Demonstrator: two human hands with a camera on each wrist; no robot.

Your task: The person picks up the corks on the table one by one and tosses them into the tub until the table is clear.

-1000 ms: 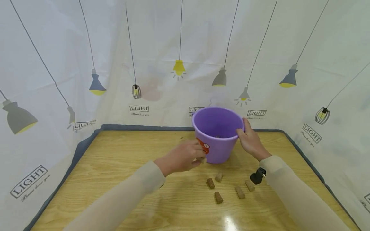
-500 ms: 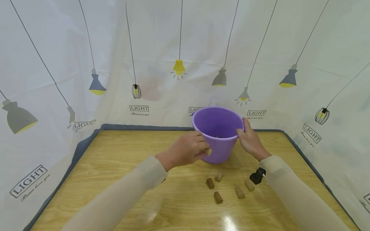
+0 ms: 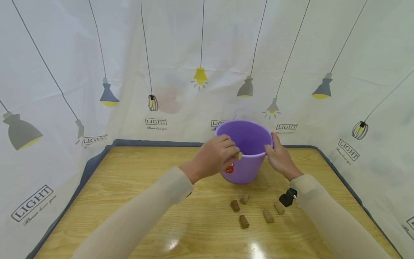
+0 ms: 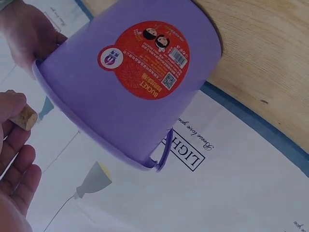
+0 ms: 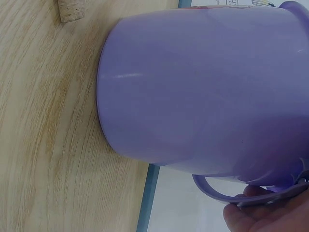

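Observation:
A purple bucket [image 3: 250, 167] with a red label [image 4: 149, 60] stands upright on the wooden table near its back edge. My right hand [image 3: 280, 158] grips the bucket's rim on the right side, thumb over the rim; in the right wrist view its fingers are by the purple handle [image 5: 227, 197]. My left hand [image 3: 215, 154] pinches a cork [image 4: 24, 117] between thumb and fingers, at the front left of the bucket's rim. In front of the bucket several corks lie loose on the table, among them a dark brown cork [image 3: 244, 221] and a paler cork [image 3: 268, 216].
The wooden table [image 3: 136, 201] is edged by a blue-grey border. A white cloth [image 3: 181, 46] printed with hanging lamps rises behind it and at both sides. A small black device [image 3: 288, 197] sits at the right wrist, above a pale cork [image 3: 279, 207].
My left hand has risen from low beside the bucket up to its rim, carrying the cork. My right hand and the bucket have kept their place, as have the loose corks.

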